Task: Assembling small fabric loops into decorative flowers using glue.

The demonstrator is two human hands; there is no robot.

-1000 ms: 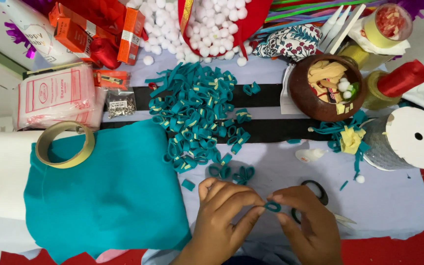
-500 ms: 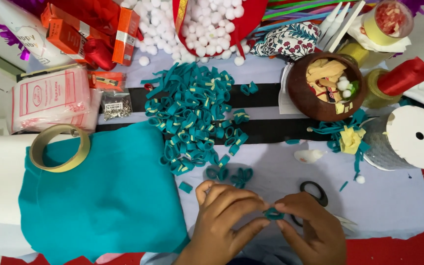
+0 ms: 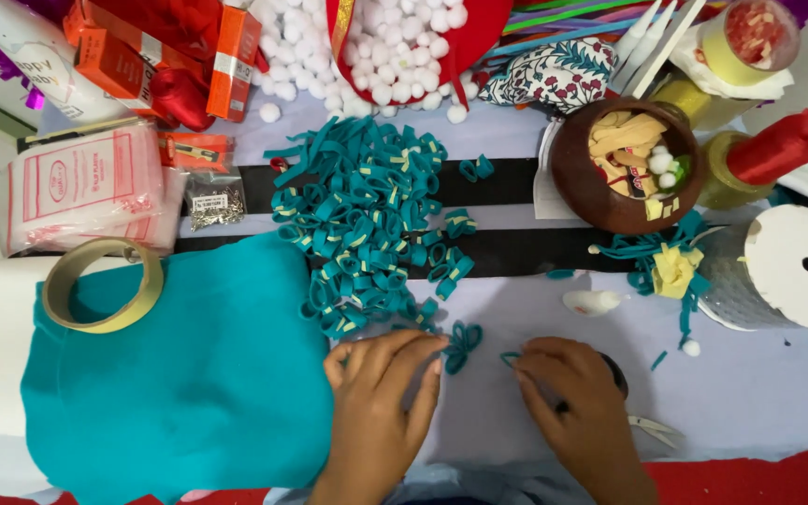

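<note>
Fingers (image 3: 423, 351) of the left hand (image 3: 376, 411) lie stretched and close together, tips touching a small teal felt bow (image 3: 463, 344) just below the middle of the frame; they press on it rather than pinch it. The right hand (image 3: 577, 411), lower right of centre, curls its fingers around a short teal strip (image 3: 511, 356) (whether firmly gripped, I cannot tell). Scissors (image 3: 642, 425) lie partly hidden under that hand.

Above the bow, a pile of teal loops (image 3: 367, 229) spreads over two black bands (image 3: 516, 252). A teal felt sheet (image 3: 189, 383) fills the lower left, with a tape roll (image 3: 100, 285) on its upper corner. White pompoms (image 3: 376, 42) sit at top centre, a brown bowl (image 3: 624, 168) upper right.

Judgement: one more loop piece is being shaped. The next move likely calls for a fine pinch to fold the strip, holding the bow steady meanwhile.
</note>
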